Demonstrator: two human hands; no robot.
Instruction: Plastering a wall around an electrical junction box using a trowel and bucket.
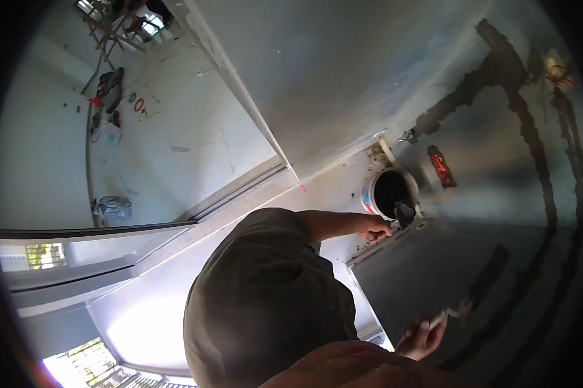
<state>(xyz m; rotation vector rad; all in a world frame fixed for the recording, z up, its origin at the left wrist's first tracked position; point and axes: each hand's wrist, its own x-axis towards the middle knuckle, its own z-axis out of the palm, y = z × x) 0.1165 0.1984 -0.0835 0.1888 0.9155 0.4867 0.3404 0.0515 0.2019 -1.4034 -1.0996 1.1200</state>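
Note:
My left hand point(374, 229) is closed beside the rim of a white bucket point(369, 194) whose inside looks dark. A dark grey lump or rag-like piece point(405, 213) sits at the bucket's edge, just past my fingers; whether I hold anything there is hidden. Lower down, my right hand point(424, 336) grips a small hand tool point(440, 317) by its pale handle. Its thin light neck points at the grey wall point(427, 265), and its blurred tip meets the wall near a dark, wet-looking streak point(489, 278). The tool's exact kind is unclear.
Dark filled channels point(528, 136) run along the wall, near a recessed box with orange inside point(441, 167). A wall opening with wires point(559, 72) lies beyond. At left are a plastic bag point(113, 207), scattered tools point(110, 90) and a wooden stand point(107, 32).

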